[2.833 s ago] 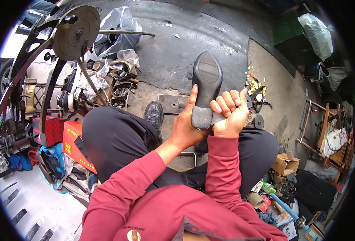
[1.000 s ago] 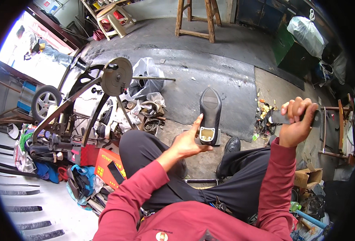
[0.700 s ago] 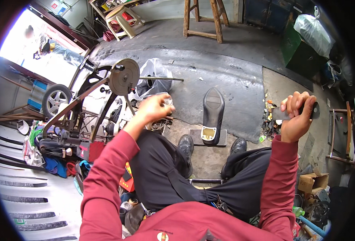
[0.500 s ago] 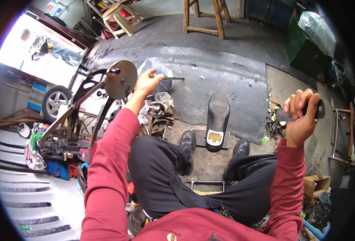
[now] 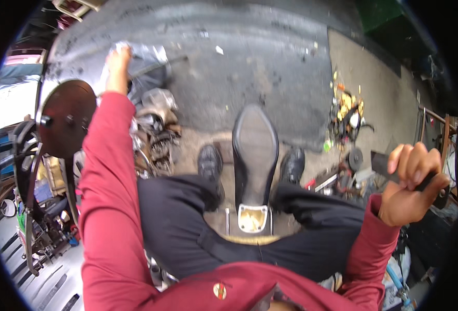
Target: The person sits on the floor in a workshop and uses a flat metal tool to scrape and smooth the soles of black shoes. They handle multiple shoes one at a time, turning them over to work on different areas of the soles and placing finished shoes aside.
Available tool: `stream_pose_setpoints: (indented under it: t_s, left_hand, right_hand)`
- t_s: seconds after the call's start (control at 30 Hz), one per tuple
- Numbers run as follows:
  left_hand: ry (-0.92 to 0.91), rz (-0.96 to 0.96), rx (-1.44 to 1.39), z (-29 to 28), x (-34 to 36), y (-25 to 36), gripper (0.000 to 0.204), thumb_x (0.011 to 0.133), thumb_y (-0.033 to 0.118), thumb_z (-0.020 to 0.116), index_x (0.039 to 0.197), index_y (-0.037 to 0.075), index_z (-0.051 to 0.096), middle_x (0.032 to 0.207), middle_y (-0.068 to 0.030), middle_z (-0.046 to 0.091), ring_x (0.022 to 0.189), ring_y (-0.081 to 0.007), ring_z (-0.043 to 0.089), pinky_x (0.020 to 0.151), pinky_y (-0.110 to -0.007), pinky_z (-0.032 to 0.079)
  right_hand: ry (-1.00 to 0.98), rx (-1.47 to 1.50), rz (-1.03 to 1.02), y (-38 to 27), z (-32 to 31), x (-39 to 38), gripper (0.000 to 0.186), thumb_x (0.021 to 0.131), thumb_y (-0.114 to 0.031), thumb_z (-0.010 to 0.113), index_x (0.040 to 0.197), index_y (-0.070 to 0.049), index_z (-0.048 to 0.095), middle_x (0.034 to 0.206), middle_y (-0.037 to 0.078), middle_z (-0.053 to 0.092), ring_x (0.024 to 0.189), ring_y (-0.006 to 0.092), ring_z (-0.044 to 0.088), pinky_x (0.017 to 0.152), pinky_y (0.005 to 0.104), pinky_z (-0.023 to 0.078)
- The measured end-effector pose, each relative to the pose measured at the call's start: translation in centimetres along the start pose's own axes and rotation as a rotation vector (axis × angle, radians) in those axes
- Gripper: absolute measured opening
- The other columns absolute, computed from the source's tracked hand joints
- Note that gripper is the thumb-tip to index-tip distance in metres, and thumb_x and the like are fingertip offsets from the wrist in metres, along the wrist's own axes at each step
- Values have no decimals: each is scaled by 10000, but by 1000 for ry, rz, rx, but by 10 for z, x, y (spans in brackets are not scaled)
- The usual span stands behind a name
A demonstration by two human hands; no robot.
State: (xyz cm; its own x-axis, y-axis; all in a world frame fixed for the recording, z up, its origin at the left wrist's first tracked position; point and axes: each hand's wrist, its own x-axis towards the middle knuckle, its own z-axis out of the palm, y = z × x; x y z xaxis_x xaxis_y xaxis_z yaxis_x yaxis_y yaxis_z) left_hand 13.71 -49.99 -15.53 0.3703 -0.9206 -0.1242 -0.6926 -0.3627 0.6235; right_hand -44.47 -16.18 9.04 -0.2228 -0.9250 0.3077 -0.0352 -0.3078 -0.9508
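A black shoe point(image 5: 255, 147) stands sole up between my knees, toe pointing away. Its heel end shows a white-rimmed opening point(image 5: 252, 218) with a tan inside. My right hand point(image 5: 412, 181), off to the right, is closed around a flat, dark, blade-like tool point(image 5: 381, 164) that sticks out past the fingers. At the far left my left hand point(image 5: 117, 65) reaches to a clear plastic bag point(image 5: 148, 54). A thin dark rod point(image 5: 161, 67) lies beside that wrist. Blur hides the left fingers, and I cannot tell whether they touch the rod.
A large dark metal wheel point(image 5: 67, 119) on a machine frame stands left of my left sleeve. Scraps and bags point(image 5: 156, 124) are piled below the rod. Yellow and black scraps point(image 5: 348, 111) lie on the floor at right, with a loose disc point(image 5: 354, 158) nearer me.
The view has tilted down, and the shoe looks larger and nearer. My left hand has moved further left along the bag. My right hand still holds the flat tool, now lower and further right.
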Motion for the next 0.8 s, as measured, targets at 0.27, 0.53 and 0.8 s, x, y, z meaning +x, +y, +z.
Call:
stream_pose_setpoints:
  t_s: [0.27,0.53,0.8]
  left_hand:
    - [148,56,-658,2,19,54,169,997,173,618,1009,18,687,726,-82,662,557,-172,633,466,-317,475]
    - [293,117,-676,-26,40,107,183,1010,205,643,983,31,690,772,-83,697,507,-115,547,450,-266,419]
    - [-20,435,-634,-2,-2,191,159,1021,115,609,952,85,748,770,-11,704,519,-45,493,483,-233,380]
  right_hand:
    - [70,-58,29,8,-3,3,571,1112,-588,358,791,-121,427,634,-29,334,517,83,263,566,292,380]
    - [90,-47,20,7,-2,-2,564,1115,-581,351,799,-121,431,644,-30,352,520,82,276,574,288,388]
    - [90,-36,-4,5,-3,-5,559,1122,-564,346,808,-110,435,641,-29,347,523,81,281,574,288,391]
